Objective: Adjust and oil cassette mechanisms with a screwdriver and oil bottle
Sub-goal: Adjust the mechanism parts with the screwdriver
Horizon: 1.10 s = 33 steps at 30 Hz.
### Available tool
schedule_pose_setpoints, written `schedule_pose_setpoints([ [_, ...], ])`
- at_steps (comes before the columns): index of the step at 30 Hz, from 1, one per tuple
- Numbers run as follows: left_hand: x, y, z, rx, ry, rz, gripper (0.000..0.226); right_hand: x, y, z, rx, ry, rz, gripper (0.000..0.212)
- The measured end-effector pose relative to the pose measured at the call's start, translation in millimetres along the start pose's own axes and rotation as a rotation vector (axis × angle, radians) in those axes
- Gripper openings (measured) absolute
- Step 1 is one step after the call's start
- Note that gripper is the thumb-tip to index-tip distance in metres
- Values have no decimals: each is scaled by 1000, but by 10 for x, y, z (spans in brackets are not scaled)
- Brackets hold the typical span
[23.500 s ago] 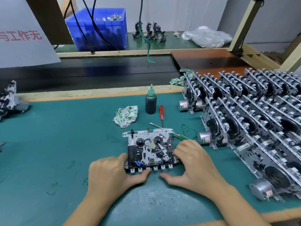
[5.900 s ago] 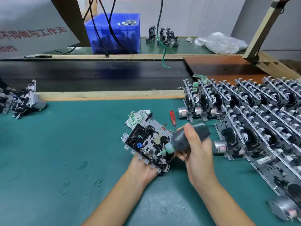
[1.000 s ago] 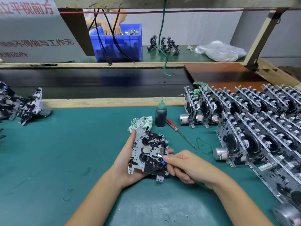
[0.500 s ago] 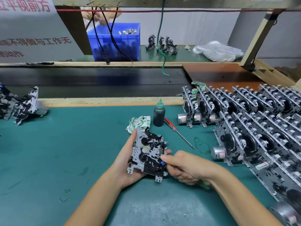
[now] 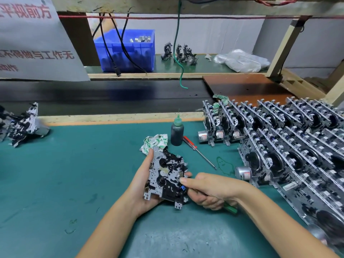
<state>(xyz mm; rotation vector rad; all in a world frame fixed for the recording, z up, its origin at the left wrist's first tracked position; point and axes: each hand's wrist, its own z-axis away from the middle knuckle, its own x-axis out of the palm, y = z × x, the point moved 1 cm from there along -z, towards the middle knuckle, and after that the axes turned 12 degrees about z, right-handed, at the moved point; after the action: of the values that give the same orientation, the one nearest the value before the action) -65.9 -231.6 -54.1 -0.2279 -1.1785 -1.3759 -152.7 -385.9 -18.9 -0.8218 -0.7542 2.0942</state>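
My left hand (image 5: 142, 185) grips a cassette mechanism (image 5: 166, 178) from behind and holds it upright above the green mat. My right hand (image 5: 210, 190) grips a green-handled screwdriver (image 5: 230, 209). Its tip end is hidden where my fingers meet the mechanism's right edge. A dark oil bottle (image 5: 177, 132) with a green nozzle stands upright on the mat behind the mechanism. A red-handled screwdriver (image 5: 193, 147) lies on the mat just right of the bottle.
Rows of several cassette mechanisms (image 5: 275, 146) stand on edge along the right. A crumpled rag (image 5: 154, 143) lies left of the bottle. More mechanisms (image 5: 22, 125) lie at the far left. A black conveyor belt (image 5: 104, 95) and a blue bin (image 5: 128, 50) are behind.
Since a second ago my right hand has stayed at the mechanism's right edge, with only a small shift. Earlier I held the oil bottle to the mechanism; it now stands on the mat.
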Motion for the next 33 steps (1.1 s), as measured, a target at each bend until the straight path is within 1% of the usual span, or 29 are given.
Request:
schedule_pose_setpoints([
  [2,9,-4,7,9,5,-5,75,-2,-1,2,6,-7,10,61],
  [7,18,-25,20,6,26,4,95,-1,-1,20,15,-5,23,61],
  [11,16,-9,34,-13,-3,5,101,5,2,16,-20,5,-31,62],
  [14,25,4,71,-7,-33,23,100,3,53,9,-107,5,-204,62],
  [17,56,2,132,-14,-51,125,97,-30,136,14,-187,58,-447,45],
  [20,81,13,173,-4,-69,276,99,-45,173,7,-221,78,-552,31],
  [22,68,16,167,-7,-67,335,104,-54,186,0,-225,87,-607,29],
  [26,43,9,144,-6,-87,408,107,-59,196,-10,-218,137,-597,28],
  [30,45,8,152,4,-98,404,107,-41,197,-16,-237,169,-559,29],
  [31,43,15,158,3,-100,383,109,-43,196,-19,-251,205,-548,31],
  [33,43,32,169,-15,-105,293,110,-69,199,-30,-282,363,-508,38],
])
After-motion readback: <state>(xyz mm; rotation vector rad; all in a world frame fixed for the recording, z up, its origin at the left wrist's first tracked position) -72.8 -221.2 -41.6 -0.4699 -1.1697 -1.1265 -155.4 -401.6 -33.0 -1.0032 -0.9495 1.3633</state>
